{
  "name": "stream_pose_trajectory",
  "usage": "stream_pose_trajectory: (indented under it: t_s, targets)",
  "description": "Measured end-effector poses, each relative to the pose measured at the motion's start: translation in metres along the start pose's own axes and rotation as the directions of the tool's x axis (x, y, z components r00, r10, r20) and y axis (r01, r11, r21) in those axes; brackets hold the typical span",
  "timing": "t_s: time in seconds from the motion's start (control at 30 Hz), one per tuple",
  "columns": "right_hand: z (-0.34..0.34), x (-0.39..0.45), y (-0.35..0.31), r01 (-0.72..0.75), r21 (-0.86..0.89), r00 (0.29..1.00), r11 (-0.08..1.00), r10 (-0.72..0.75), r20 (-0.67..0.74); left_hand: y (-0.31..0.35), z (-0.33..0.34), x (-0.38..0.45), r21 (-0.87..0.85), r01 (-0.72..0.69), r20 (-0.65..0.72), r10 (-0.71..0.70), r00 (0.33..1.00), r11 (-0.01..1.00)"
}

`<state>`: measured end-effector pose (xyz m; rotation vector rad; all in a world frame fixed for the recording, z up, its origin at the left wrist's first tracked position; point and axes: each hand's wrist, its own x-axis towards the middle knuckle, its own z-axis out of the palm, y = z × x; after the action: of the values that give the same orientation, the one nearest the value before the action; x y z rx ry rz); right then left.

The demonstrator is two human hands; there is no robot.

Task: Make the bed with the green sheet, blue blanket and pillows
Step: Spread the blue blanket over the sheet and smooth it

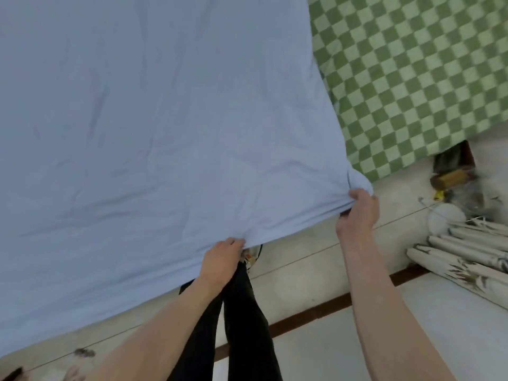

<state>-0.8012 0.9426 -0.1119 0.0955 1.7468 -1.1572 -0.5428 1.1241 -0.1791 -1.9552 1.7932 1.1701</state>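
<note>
Two hands hold the near edge of the blue blanket [154, 127], which spreads wide over the upper left of the view and fills most of it, its surface lightly creased and pulled taut toward the grips. At the blanket's near right corner, the right hand [357, 213] has its fingers curled over a bunched fold of the cloth, gripping it from below and just right of the fabric. Further left along the same edge, the left hand [224, 261] pinches the hem with fingers closed on it, so that the blanket lies above and to the left of both hands and its edge runs between them. Beyond the blanket's right border, the green checked sheet [417, 78] lies flat on the bed, uncovered in the upper right. Below the hands, the person's legs in black trousers [242, 320] stand on a pale tiled floor [302, 273] crossed by a dark brown strip [310, 312]. At the right edge, pale rolled bundles [467, 254] lie side by side on the floor, with blurred clutter near the bed's corner.
</note>
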Motion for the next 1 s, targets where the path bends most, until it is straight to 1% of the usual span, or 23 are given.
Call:
stream_pose_trajectory:
  t_s: [0.03, 0.1, 0.17, 0.2, 0.23, 0.3, 0.37, 0.4, 0.47, 0.5, 0.57, 0.63, 0.7, 0.73, 0.77, 0.83, 0.87, 0.9, 0.93, 1.0]
  targets:
    - [-0.001, 0.001, -0.003, -0.039, 0.036, 0.994, 0.999, 0.035, 0.100, -0.001, 0.001, 0.008, 0.003, 0.031, 0.023, -0.031, 0.999, 1.000]
    - [-0.005, 0.008, -0.011, -0.193, 0.086, 0.942, 0.977, 0.160, 0.295, -0.001, -0.002, 0.022, 0.025, 0.024, 0.071, -0.026, 0.997, 0.999]
    - [-0.007, 0.013, -0.027, -0.328, 0.108, 0.885, 0.939, 0.265, 0.382, 0.002, -0.005, 0.031, 0.100, -0.022, 0.110, 0.011, 0.994, 0.995]
    - [-0.006, 0.018, -0.037, -0.363, 0.096, 0.864, 0.927, 0.296, 0.407, 0.004, -0.008, 0.034, 0.140, -0.032, 0.116, 0.015, 0.993, 0.990]
    - [-0.003, 0.024, -0.049, -0.360, 0.050, 0.858, 0.931, 0.310, 0.409, 0.007, -0.012, 0.038, 0.171, -0.034, 0.121, 0.014, 0.993, 0.985]
    - [0.007, 0.038, -0.078, -0.294, -0.005, 0.870, 0.956, 0.270, 0.413, 0.015, -0.021, 0.045, 0.215, -0.052, 0.140, 0.022, 0.990, 0.975]
    - [0.012, 0.054, -0.105, -0.211, 0.103, 0.912, 0.972, 0.158, 0.378, 0.022, -0.027, 0.052, 0.207, -0.081, 0.180, 0.044, 0.983, 0.975]
    - [0.012, 0.062, -0.117, -0.166, 0.159, 0.932, 0.973, 0.102, 0.349, 0.027, -0.031, 0.056, 0.165, -0.084, 0.193, 0.051, 0.980, 0.983]
    - [0.007, 0.075, -0.131, -0.101, 0.187, 0.951, 0.977, 0.039, 0.306, 0.040, -0.037, 0.068, 0.050, -0.058, 0.202, 0.047, 0.978, 0.997]
    - [0.003, 0.081, -0.130, -0.106, 0.149, 0.952, 0.983, 0.058, 0.300, 0.048, -0.040, 0.076, 0.029, -0.058, 0.207, 0.051, 0.977, 0.998]
    - [-0.009, 0.095, -0.125, -0.199, 0.021, 0.938, 0.980, 0.184, 0.294, 0.067, -0.045, 0.095, -0.009, -0.070, 0.216, 0.071, 0.974, 0.997]
    - [-0.020, 0.112, -0.127, -0.305, -0.124, 0.907, 0.944, 0.328, 0.264, 0.090, -0.048, 0.114, -0.036, -0.106, 0.212, 0.111, 0.971, 0.994]
    - [-0.022, 0.135, -0.140, -0.344, -0.226, 0.874, 0.912, 0.398, 0.279, 0.114, -0.052, 0.134, -0.055, -0.147, 0.217, 0.155, 0.964, 0.988]
    - [-0.018, 0.148, -0.148, -0.326, -0.275, 0.867, 0.904, 0.402, 0.294, 0.127, -0.053, 0.143, -0.060, -0.167, 0.221, 0.177, 0.959, 0.984]
    - [-0.011, 0.161, -0.157, -0.293, -0.323, 0.875, 0.900, 0.389, 0.289, 0.140, -0.055, 0.151, -0.052, -0.189, 0.224, 0.195, 0.955, 0.981]
    - [0.007, 0.185, -0.171, -0.229, -0.348, 0.901, 0.909, 0.333, 0.277, 0.162, -0.056, 0.166, -0.017, -0.225, 0.231, 0.223, 0.947, 0.974]
    - [0.015, 0.196, -0.176, -0.210, -0.347, 0.900, 0.914, 0.320, 0.298, 0.172, -0.056, 0.172, 0.004, -0.240, 0.242, 0.232, 0.942, 0.971]
    - [0.023, 0.205, -0.180, -0.191, -0.383, 0.888, 0.904, 0.325, 0.325, 0.183, -0.055, 0.178, 0.026, -0.246, 0.254, 0.232, 0.939, 0.969]
    - [0.030, 0.214, -0.185, -0.177, -0.455, 0.875, 0.873, 0.351, 0.333, 0.195, -0.054, 0.182, 0.042, -0.243, 0.265, 0.224, 0.938, 0.969]
    - [0.047, 0.224, -0.188, -0.128, -0.618, 0.854, 0.776, 0.403, 0.329, 0.211, -0.053, 0.190, 0.066, -0.244, 0.281, 0.217, 0.935, 0.968]
